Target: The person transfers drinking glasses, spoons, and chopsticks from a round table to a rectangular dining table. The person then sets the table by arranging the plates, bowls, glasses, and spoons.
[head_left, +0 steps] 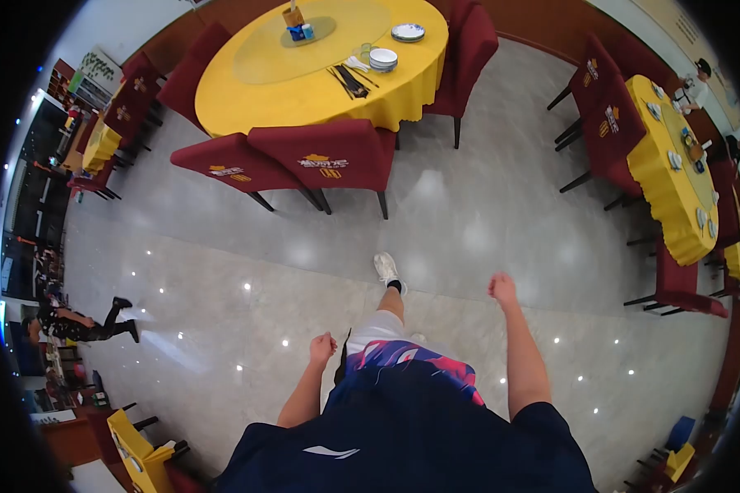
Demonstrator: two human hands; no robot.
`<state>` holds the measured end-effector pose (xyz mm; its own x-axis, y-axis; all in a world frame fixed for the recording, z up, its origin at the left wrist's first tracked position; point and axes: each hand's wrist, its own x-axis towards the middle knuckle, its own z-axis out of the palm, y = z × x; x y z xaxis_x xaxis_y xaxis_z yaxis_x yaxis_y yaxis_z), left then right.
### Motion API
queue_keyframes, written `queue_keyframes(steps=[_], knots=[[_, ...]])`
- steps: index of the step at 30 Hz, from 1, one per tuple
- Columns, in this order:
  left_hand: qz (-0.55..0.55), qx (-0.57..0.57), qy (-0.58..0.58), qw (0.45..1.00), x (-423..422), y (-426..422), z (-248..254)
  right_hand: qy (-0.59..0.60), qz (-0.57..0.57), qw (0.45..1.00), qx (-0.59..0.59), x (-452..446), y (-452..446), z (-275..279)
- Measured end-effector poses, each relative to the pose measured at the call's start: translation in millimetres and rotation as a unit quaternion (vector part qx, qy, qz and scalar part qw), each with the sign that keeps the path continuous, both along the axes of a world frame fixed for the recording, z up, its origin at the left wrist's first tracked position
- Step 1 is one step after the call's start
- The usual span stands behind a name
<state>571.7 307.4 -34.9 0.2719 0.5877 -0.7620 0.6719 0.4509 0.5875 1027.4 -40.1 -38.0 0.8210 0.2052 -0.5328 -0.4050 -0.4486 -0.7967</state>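
Note:
My left hand hangs at my side near the hip, its fingers curled into a loose fist, and I see nothing in it. Further forward swings my right hand, also closed with nothing showing in it, above the grey floor. Neither hand touches anything. One white shoe is stretched out ahead of me on the tiles. The nearest things in front are two dark red covered chairs at a round table with a yellow tablecloth.
On the round table are a stack of bowls, plates, black chopsticks and a glass turntable. Another set yellow table with red chairs stands at right. A person walks at far left; another person is at far right.

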Motion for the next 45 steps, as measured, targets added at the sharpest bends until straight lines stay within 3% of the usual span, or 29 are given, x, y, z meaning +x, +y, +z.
queue_keyframes(steps=[3,4,5,7,9,10,12,13,17,19,23,25,27,32,35,38,45], knots=[[0.02,0.017,-0.05,0.998,63,30,-15,-0.016,0.137,0.99,-0.03,17,71,-25],[-0.006,0.079,-0.039,0.996,90,45,-13,-0.038,0.197,0.978,-0.055,17,88,-28],[-0.034,0.14,-0.025,0.989,116,61,-9,-0.019,0.2,0.978,-0.06,13,103,-27],[0.007,0.125,-0.048,0.991,174,99,-1,0.006,0.209,0.975,-0.078,12,117,-12],[0.006,0.207,-0.088,0.974,244,136,37,0.141,0.201,0.966,-0.076,31,146,6],[-0.045,0.322,-0.106,0.94,277,163,39,0.148,0.211,0.963,-0.085,50,152,-4],[-0.062,0.343,-0.172,0.921,333,197,75,0.124,0.207,0.964,-0.108,87,161,-3],[-0.025,0.259,-0.221,0.94,364,213,121,0.095,0.204,0.967,-0.12,106,170,-2],[-0.057,0.328,-0.292,0.897,453,264,191,0.091,0.207,0.968,-0.109,179,233,35],[-0.066,0.342,-0.283,0.893,494,285,210,0.068,0.224,0.967,-0.098,217,276,35],[-0.064,0.415,-0.214,0.882,550,317,191,0.011,0.292,0.953,-0.087,285,382,33],[-0.039,0.422,-0.178,0.888,570,321,185,-0.121,0.358,0.92,-0.102,320,434,1],[-0.061,0.501,-0.066,0.861,583,317,187,-0.129,0.411,0.892,-0.134,349,489,16],[-0.08,0.508,0.029,0.857,596,318,180,-0.16,0.463,0.861,-0.135,415,618,65],[-0.065,0.505,0.059,0.858,603,317,178,-0.204,0.486,0.833,-0.168,438,675,64],[-0.012,0.533,0.096,0.841,606,320,167,-0.27,0.523,0.789,-0.18,448,724,66],[-0.028,0.521,0.147,0.84,611,325,168,-0.286,0.585,0.745,-0.147,450,759,39]])
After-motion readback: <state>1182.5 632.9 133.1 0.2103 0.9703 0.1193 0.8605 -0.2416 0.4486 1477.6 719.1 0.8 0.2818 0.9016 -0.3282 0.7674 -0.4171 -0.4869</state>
